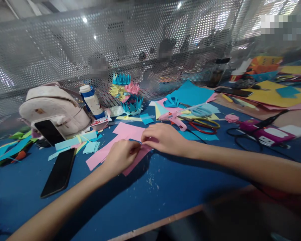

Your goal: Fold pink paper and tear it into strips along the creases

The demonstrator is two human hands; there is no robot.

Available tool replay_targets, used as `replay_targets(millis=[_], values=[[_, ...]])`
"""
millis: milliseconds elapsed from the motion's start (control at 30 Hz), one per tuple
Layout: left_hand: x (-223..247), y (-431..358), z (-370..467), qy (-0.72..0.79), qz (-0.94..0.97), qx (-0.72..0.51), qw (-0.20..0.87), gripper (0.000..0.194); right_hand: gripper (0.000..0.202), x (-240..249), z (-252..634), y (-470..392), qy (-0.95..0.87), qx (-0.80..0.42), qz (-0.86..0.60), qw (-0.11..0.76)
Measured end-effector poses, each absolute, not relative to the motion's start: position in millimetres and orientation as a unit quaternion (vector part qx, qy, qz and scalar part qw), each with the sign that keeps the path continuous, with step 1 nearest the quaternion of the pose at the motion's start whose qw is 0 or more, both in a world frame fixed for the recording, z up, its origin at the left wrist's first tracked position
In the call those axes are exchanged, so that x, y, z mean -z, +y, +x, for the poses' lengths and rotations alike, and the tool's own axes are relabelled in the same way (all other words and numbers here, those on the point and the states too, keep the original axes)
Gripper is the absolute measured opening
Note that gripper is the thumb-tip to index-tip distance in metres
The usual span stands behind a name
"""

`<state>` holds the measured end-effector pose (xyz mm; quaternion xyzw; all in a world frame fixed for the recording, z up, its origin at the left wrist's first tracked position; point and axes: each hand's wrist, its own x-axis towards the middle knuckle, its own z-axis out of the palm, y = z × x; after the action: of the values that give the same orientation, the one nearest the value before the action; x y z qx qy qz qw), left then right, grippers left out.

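Note:
My left hand (122, 154) and my right hand (164, 138) meet over the blue table, fingers pinched together. Between them they grip a strip of pink paper (137, 161), whose lower end slants down toward me. The pinched part of the strip is mostly hidden by my fingers. Flat pink sheets (102, 150) lie under and to the left of my left hand. Just beyond my right hand rests a pink glue gun (174, 119). Scissors with red and yellow handles (203, 126) lie to the right of it.
Folded paper flowers (131, 103), a bottle (91, 100) and a pale backpack (52, 107) stand along a perforated metal screen (72, 50). A black phone (59, 172) lies at left. Blue sheets (190, 93) and a purple power strip (266, 132) with cables are at right.

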<state>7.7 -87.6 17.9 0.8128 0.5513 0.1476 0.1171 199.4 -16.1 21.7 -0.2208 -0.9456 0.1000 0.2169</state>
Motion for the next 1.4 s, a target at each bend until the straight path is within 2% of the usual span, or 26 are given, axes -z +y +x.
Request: replay_targets(millis=[133, 333, 467, 567, 667, 1167, 1267, 1367, 1400], values=[[-20.4, -93.5, 3.0, 0.573, 0.805, -0.137, 0.074, 0.027, 0.009, -27.3, 202.2, -11.2, -0.927, -0.165, -0.239, 0.236], [-24.5, -104.5, -11.3, 0.587, 0.798, -0.113, 0.077, 0.031, 0.013, -34.3, 224.8, 1.8, -0.896, -0.25, -0.283, 0.234], [-27.0, -108.5, -15.5, 0.592, 0.793, -0.111, 0.095, 0.032, 0.016, -34.5, 240.6, 11.1, -0.893, -0.23, -0.304, 0.238], [-26.6, -109.1, -19.6, 0.584, 0.789, -0.143, 0.126, 0.033, 0.014, -32.2, 254.4, 18.8, -0.882, -0.185, -0.335, 0.273], [-25.2, -108.1, -24.0, 0.578, 0.785, -0.158, 0.157, 0.035, 0.014, -30.0, 264.5, 19.3, -0.857, -0.191, -0.369, 0.305], [-23.6, -104.9, -18.0, 0.57, 0.774, -0.172, 0.215, 0.04, 0.029, -16.1, 243.4, 2.0, -0.799, -0.416, -0.341, 0.269], [-22.9, -102.9, -19.6, 0.554, 0.762, -0.196, 0.271, 0.038, 0.03, -14.6, 238.8, 3.7, -0.778, -0.444, -0.343, 0.282], [-18.2, -100.0, -22.9, 0.509, 0.72, -0.239, 0.407, 0.033, 0.03, -15.0, 237.1, 2.9, -0.764, -0.463, -0.333, 0.301], [-15.6, -99.1, -24.1, 0.492, 0.698, -0.249, 0.457, 0.037, 0.031, -15.1, 237.5, 2.6, -0.758, -0.473, -0.327, 0.307]])
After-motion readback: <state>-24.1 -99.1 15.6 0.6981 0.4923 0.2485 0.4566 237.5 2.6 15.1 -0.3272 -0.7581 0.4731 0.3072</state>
